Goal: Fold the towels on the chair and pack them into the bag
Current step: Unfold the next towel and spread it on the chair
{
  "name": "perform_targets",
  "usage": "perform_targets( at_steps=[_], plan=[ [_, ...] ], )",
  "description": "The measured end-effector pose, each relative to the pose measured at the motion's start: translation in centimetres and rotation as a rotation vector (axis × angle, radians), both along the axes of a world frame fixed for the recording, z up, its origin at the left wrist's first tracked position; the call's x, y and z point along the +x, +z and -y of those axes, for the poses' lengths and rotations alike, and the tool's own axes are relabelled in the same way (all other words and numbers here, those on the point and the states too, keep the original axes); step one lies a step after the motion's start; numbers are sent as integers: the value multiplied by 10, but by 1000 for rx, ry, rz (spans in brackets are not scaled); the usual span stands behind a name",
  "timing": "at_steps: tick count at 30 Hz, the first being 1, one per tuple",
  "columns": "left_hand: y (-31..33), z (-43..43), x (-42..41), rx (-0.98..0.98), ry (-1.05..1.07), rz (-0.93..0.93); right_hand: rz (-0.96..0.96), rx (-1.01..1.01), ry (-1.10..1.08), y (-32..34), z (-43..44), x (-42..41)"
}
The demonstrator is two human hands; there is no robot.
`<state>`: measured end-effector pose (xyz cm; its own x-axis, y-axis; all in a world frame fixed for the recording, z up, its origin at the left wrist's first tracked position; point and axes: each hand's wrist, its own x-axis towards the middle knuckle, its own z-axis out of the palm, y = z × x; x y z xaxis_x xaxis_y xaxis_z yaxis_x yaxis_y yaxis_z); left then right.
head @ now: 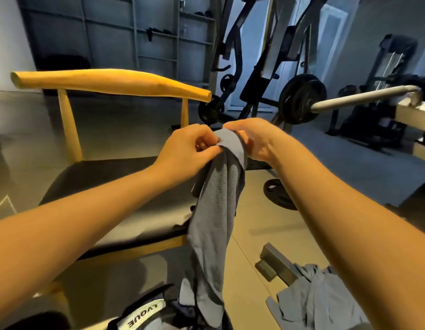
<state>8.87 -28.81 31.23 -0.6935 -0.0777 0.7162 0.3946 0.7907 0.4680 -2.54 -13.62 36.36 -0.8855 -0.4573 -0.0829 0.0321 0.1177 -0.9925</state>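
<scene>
- Pinching towel [216, 210] top edge in left hand [188, 148] and right hand [252, 139], close together.
- Beginning fold, apparently; next needing corners pulled apart before halving toward bag [144, 316].

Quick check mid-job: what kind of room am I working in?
Most likely a gym: a barbell loaded with weight plates, a loose plate on the floor, and a machine frame behind the chair.
</scene>
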Motion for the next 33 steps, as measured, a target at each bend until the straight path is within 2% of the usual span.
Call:
perform_targets(
  at_steps=[4, 8, 11, 14, 16, 21, 25, 30, 33],
  plan=[
    [16, 23, -17, 40, 29, -2, 35, -114, 45, 0, 24, -21],
    [51, 50, -46, 280, 88, 67, -29, -163, 117, 10, 64, -41],
    [74, 70, -64, 386, 136, 287, -98, -30, 239, 16, 88, -43],
    [86, 92, -67, 421, 247, 376, -261, 125, 192, 15, 102, -34],
    [95, 105, -65, 424, 289, 363, -362, 142, 148, 9, 106, -26],
    [115, 138, -40, 538, 385, 342, -434, 161, 320, -17, 99, 2],
    [119, 155, -9, 725, 353, 330, -354, 186, 439, -45, 95, 27],
    [114, 168, 18, 834, 370, 199, -480, 540, 597, -83, 99, 45],
    [111, 181, 32, 888, 385, 219, -414, 649, 468, -73, 98, 43]
  ],
)
